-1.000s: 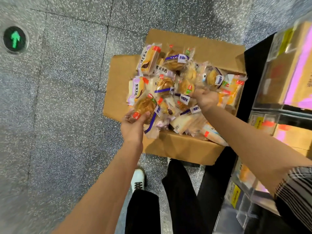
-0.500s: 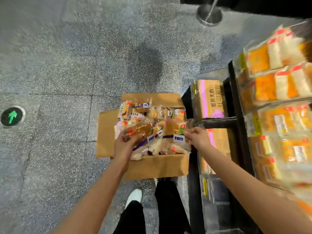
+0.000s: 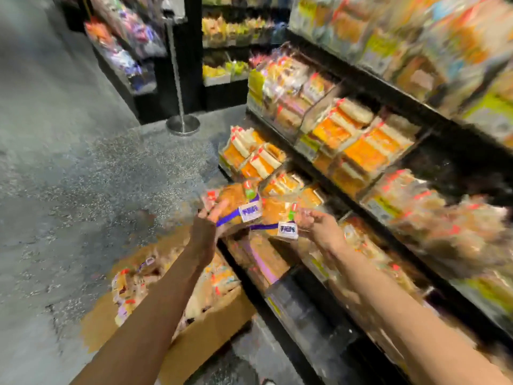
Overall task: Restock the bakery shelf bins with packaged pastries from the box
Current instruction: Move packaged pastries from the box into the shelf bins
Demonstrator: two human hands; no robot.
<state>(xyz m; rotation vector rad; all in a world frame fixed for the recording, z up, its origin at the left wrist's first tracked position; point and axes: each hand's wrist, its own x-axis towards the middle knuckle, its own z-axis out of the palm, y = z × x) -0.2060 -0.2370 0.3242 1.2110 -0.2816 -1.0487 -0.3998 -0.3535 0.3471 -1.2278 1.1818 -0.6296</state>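
My left hand [image 3: 206, 226] grips a clear-wrapped golden pastry [image 3: 236, 201] with a purple band and white label, raised in front of the shelf. My right hand [image 3: 319, 225] pinches a second pastry packet [image 3: 277, 215] of the same kind by its right end. The two packets touch each other in mid-air. Below my left arm sits the open cardboard box [image 3: 211, 337] on the floor, with several packets [image 3: 133, 284] in it. Clear shelf bins [image 3: 313, 122] full of orange and white pastry packs rise to the right. The picture is blurred.
A black shelf unit [image 3: 305, 315] runs along the right with tiered bins. A chrome stanchion post [image 3: 181, 123] stands on the speckled grey floor [image 3: 83, 168] ahead. More snack racks [image 3: 130, 51] stand at the back left.
Both hands have lifted out of the box, each with a pastry packet, up toward the shelf bins. My view has swung up from the box to the shelves.
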